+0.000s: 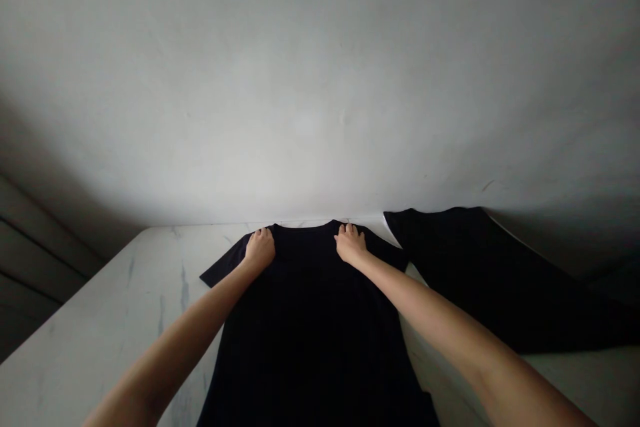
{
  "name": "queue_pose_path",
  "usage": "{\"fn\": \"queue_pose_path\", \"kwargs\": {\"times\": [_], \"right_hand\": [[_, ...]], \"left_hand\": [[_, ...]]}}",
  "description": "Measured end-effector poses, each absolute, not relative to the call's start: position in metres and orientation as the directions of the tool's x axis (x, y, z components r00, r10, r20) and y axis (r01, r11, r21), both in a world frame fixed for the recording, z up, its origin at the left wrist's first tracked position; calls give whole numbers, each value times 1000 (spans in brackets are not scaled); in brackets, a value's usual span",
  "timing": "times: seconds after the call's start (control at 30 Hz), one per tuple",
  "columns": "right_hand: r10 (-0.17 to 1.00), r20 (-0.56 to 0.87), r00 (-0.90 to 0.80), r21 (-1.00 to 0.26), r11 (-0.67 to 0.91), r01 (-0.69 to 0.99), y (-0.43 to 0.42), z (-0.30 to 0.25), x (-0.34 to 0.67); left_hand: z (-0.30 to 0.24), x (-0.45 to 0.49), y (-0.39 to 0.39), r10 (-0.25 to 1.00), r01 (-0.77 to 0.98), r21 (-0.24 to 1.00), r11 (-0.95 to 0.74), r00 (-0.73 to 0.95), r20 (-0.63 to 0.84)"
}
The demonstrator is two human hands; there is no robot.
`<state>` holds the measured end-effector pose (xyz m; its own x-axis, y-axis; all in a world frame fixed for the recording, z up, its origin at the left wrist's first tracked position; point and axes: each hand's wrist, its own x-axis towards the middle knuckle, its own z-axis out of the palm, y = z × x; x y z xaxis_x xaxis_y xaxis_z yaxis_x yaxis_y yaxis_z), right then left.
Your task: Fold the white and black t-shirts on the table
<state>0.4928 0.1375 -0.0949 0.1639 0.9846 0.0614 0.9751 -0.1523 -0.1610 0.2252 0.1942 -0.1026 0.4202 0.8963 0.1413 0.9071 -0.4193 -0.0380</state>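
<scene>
A black T-shirt [310, 320] lies spread flat on a white marbled table [115, 320], its collar toward the far edge by the wall. My left hand [260, 248] rests on the shirt's left shoulder with the fingers curled down onto the cloth. On the right shoulder beside the collar, my right hand [350, 243] has its fingers bent and pressing the fabric. Both arms reach forward over the shirt. Whether the fingers pinch the cloth or only press it is unclear.
A second dark garment [495, 273] lies on the table to the right, running to the right edge of the view. A plain grey wall [320, 80] stands right behind the table. Dark horizontal slats [30, 247] show at the left.
</scene>
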Motion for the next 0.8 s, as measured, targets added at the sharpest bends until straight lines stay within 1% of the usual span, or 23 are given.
{"fn": "queue_pose_path", "kwargs": {"times": [0.13, 0.23, 0.3, 0.4, 0.53, 0.63, 0.8], "right_hand": [[988, -70, 139, -193, -151, 970, 129, -96, 499], [988, -95, 126, -189, -142, 972, 128, -97, 507], [987, -95, 128, -179, -144, 973, 128, -98, 509], [985, -88, 146, -179, -160, 971, 130, -99, 507], [987, -66, 147, -198, -158, 968, 130, -98, 505], [987, -65, 145, -205, -155, 966, 127, -96, 506], [989, -19, 147, -198, -148, 969, 119, -86, 501]], "left_hand": [[-110, 216, 184, 922, 929, -28, -368, 369, 116], [-109, 207, 183, 931, 933, -21, -358, 359, 69], [-107, 203, 185, 923, 925, -25, -379, 379, 64], [-108, 201, 188, 911, 916, -23, -400, 400, 95], [-112, 200, 191, 906, 914, -8, -405, 402, 134], [-111, 201, 192, 911, 918, -5, -396, 394, 127], [-90, 217, 179, 937, 942, -68, -329, 334, 103]]}}
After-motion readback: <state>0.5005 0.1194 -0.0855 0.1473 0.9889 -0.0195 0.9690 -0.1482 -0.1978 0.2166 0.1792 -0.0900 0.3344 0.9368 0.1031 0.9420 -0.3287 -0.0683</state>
